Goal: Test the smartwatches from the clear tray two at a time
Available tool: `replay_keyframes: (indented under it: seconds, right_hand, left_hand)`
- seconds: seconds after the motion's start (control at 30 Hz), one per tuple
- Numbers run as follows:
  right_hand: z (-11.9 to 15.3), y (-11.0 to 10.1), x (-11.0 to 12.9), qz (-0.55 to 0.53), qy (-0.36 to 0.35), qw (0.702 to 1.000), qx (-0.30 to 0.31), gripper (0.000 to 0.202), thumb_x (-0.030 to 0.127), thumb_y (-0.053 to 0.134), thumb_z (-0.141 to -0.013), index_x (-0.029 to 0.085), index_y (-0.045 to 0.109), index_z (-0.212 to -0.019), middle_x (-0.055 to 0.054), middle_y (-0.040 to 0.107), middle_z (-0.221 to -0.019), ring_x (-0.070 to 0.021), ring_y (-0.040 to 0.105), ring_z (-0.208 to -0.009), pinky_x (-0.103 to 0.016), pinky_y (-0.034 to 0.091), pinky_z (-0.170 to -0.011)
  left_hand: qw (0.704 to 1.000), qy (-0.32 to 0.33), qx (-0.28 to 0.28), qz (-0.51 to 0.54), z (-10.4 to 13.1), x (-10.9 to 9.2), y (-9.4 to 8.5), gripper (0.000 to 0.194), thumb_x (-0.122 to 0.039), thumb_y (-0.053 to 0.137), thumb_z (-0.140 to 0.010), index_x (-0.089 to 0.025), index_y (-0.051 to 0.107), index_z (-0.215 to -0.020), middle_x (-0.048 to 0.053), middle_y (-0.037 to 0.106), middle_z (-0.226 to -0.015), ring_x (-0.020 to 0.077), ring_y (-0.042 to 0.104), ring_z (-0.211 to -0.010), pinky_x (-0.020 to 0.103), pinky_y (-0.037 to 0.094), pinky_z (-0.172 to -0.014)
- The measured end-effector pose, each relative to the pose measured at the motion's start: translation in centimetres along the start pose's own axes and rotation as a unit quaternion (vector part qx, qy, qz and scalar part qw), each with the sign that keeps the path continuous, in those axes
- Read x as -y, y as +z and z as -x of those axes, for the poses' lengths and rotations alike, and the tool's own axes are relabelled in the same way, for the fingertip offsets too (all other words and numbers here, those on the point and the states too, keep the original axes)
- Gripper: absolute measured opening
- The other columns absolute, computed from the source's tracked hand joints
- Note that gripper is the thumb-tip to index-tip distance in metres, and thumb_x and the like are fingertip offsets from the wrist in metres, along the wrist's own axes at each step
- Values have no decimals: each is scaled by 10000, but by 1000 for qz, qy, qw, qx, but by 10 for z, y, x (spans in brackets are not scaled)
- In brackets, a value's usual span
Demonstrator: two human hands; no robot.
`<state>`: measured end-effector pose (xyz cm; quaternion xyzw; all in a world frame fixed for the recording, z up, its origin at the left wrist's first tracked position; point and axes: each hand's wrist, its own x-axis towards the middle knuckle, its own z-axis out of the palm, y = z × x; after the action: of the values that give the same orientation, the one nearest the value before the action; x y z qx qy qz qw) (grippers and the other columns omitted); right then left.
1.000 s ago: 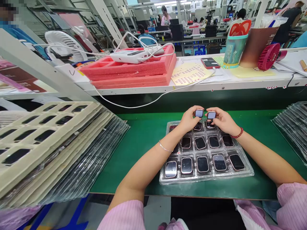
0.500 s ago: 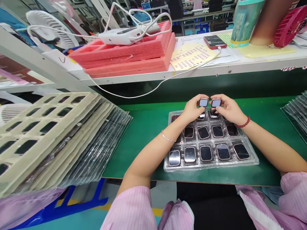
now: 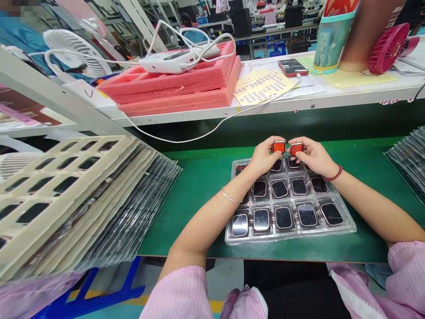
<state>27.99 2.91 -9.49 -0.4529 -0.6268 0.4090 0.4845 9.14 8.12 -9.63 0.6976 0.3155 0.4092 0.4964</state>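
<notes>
- Holding one orange-lit, round-cornered square watch case (image 3: pixel 279 147): left hand (image 3: pixel 264 156), grip closed on its edges.
- Right hand (image 3: pixel 312 156): grip closed on a second orange-lit watch case (image 3: pixel 296 149). Both screens face the camera, side by side with a narrow gap, above the tray's back row.
- Clear plastic compartment tray (image 3: pixel 315 233) lies on the green counter (image 3: pixel 195 186), below the hands. Dark square watch cases (image 3: pixel 283 217): front row, five; middle row, four plain plus one mostly covered by the left forearm; back row, at least three, remainder obscured by hands.
- Writing: brown cylindrical container (image 3: pixel 363 40) bears pale characters near its upper edge, not legible. Yellow sheet (image 3: pixel 262 86) carries rows of small red marks; print on white papers (image 3: pixel 310 84) too small to read.
- Fans, three: two white fans (image 3: pixel 78 51), one magenta fan (image 3: pixel 388 49).
- Red-edged phone (image 3: pixel 292 68), one, on the white shelf (image 3: pixel 195 114); white cable end beside it.
- Pink foam blocks (image 3: pixel 186 91), two layers, under a white device (image 3: pixel 169 62).
- Left: cream compartment trays (image 3: pixel 76 175) above clear trays (image 3: pixel 133 212); stack count uncertain.
</notes>
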Motion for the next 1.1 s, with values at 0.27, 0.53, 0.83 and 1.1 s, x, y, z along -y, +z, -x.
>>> replay_keyframes:
  seconds: [0.27,0.53,0.83,1.1]
  right_hand:
    - [0,0,-2,-7,-4,1000,5,370,186,600,-778,201,606,-1148,-71,731,-1027,-188,721,-781,-299,599,-625]
    - [-1,1,-2,-28,4,1000,-4,295,297,615,-823,198,640,-1099,-49,722,-920,-170,720,-722,-262,583,-551]
    - [1,0,1,-34,12,999,0,226,372,636,-835,186,662,-961,-40,738,-812,-129,654,-591,-235,530,-506]
    - [2,1,3,-29,-7,1000,3,209,266,636,-811,176,646,-1000,-33,724,-830,-116,636,-590,-234,531,-520]
  left_hand:
    - [999,10,-16,-51,1,-2,-1,320,-128,603,-729,-162,648,-1045,43,694,-957,145,649,-813,271,525,-780]
    - [999,-38,-12,18,1,-4,0,243,-250,674,-745,-153,661,-967,20,671,-817,121,619,-682,250,538,-637]
    - [995,-93,-15,19,1,-12,0,259,-364,625,-859,-154,694,-994,48,705,-836,117,651,-578,162,387,-407]
    - [996,-79,5,47,1,-10,0,361,-227,601,-837,-153,648,-1187,85,720,-995,147,696,-718,169,451,-467]
